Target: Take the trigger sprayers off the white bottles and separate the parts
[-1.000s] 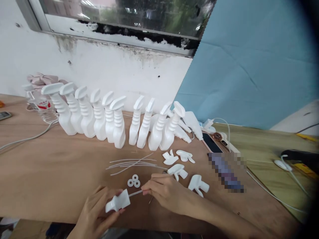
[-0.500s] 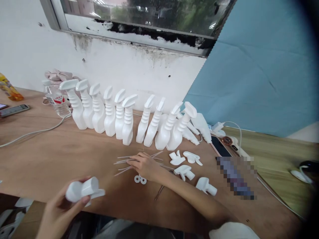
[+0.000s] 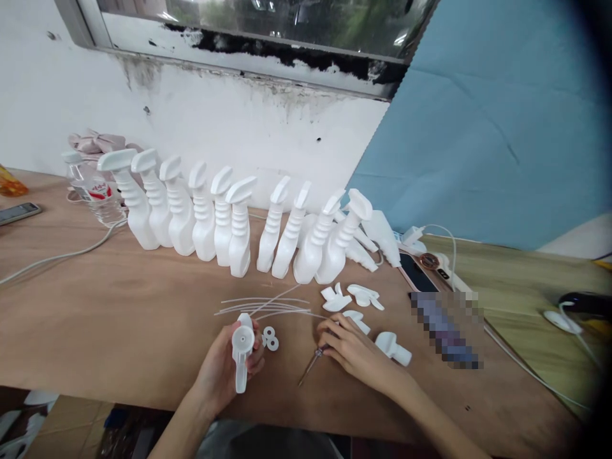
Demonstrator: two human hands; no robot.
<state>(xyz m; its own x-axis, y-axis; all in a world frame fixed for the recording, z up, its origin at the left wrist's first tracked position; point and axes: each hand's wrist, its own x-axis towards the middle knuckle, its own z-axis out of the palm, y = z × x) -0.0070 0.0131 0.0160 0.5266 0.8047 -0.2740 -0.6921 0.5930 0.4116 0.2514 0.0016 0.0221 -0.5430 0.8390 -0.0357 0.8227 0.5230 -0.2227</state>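
Observation:
My left hand (image 3: pixel 224 370) is closed around a white spray trigger head (image 3: pixel 241 349), held upright near the table's front edge. My right hand (image 3: pixel 351 350) rests on the wooden table (image 3: pixel 119 325) with its fingers pinched on the handle end of a thin metal pick (image 3: pixel 312 364). Two white washers (image 3: pixel 270 338) lie between the hands. Several thin white tubes (image 3: pixel 262 306) lie just beyond them. Loose white trigger heads (image 3: pixel 354 297) sit beside and beyond my right hand.
A row of several white spray bottles (image 3: pixel 229 220) stands along the back by the wall. A water bottle (image 3: pixel 90 191) and a cable (image 3: pixel 57 258) are at the left, a phone (image 3: pixel 418 271), charger and a blurred patch at the right. A blue sheet (image 3: pixel 478 127) hangs behind.
My left hand has brought the trigger head back in from the far left to the middle. My right hand has left the tubes, come nearer and taken hold of the metal pick.

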